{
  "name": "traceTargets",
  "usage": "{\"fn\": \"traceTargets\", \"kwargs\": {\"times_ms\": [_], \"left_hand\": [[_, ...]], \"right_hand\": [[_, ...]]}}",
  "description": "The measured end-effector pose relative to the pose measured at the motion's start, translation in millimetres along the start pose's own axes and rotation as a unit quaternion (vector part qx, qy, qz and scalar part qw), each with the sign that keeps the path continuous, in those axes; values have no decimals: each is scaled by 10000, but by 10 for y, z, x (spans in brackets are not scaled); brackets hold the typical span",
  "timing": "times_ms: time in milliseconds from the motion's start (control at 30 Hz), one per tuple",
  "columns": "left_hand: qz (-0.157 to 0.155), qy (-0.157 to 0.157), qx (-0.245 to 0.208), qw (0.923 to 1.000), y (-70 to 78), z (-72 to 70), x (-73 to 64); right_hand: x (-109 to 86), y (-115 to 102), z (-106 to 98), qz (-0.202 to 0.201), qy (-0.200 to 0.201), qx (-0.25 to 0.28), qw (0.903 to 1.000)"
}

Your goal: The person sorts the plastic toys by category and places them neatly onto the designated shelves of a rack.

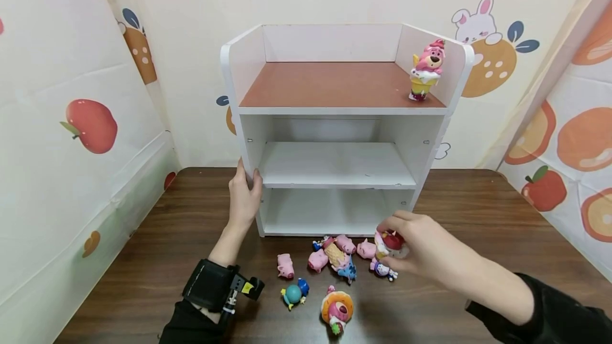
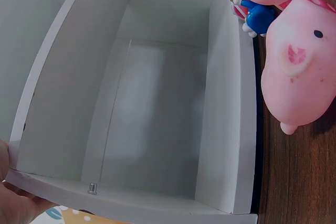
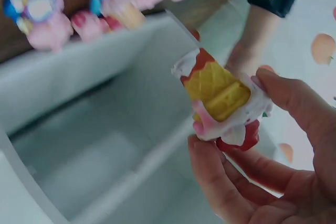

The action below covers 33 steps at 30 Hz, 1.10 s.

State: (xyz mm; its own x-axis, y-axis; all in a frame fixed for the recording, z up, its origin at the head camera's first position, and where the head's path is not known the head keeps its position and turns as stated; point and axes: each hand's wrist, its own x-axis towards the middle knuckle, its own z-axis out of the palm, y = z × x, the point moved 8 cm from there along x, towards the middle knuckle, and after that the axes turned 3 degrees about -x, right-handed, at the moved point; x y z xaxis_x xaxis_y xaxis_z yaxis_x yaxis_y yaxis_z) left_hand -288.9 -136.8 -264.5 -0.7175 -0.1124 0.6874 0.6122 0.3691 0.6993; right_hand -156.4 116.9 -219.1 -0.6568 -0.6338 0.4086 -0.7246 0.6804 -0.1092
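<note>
My left hand (image 1: 243, 200) grips the left side panel of the white shelf unit (image 1: 334, 185), thumb inside and fingers outside. In my right hand (image 1: 421, 240), thumb and fingertips pinch a small ice-cream figurine (image 3: 223, 98) with a yellow waffle cone, white cream and a red part. That hand is in front of the shelf's lower right corner, over the table. Near it lie a pink pig figure (image 1: 366, 249) and a small purple-and-white figure (image 1: 383, 269). A pink bear figurine in a yellow cone (image 1: 425, 70) stands at the right end of the brown top shelf (image 1: 330, 85).
Several small figures lie before the shelf, among them a cone figure (image 1: 336, 255), a pink pig (image 1: 285, 266) and a teal round figure (image 1: 292, 294). Closest to me is a bear with an orange ring (image 1: 337, 309). Fruit-printed sheets (image 1: 91, 126) enclose the wooden table (image 1: 158, 259).
</note>
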Motion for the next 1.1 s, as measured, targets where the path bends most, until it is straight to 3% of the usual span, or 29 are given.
{"fn": "traceTargets", "kwargs": {"times_ms": [333, 567, 767, 933, 1100], "left_hand": [[-40, -14, 23, 10000, -5, -2, 7], [-28, -29, 25, 10000, -6, -1, 7], [-37, -31, 47, 10000, -1, 7, 7], [40, 9, 84, 10000, 14, 0, 6], [42, -4, 123, 9999, 15, -5, 12]], "right_hand": [[261, -100, -528, -247, 79, -371, 9990], [501, -90, -806, -442, 280, -945, 9941], [705, 116, -938, -375, 212, -1408, 9891], [920, 371, -1062, -67, 174, -1756, 9843], [1134, 486, -1224, 227, 89, -1869, 9821]]}}
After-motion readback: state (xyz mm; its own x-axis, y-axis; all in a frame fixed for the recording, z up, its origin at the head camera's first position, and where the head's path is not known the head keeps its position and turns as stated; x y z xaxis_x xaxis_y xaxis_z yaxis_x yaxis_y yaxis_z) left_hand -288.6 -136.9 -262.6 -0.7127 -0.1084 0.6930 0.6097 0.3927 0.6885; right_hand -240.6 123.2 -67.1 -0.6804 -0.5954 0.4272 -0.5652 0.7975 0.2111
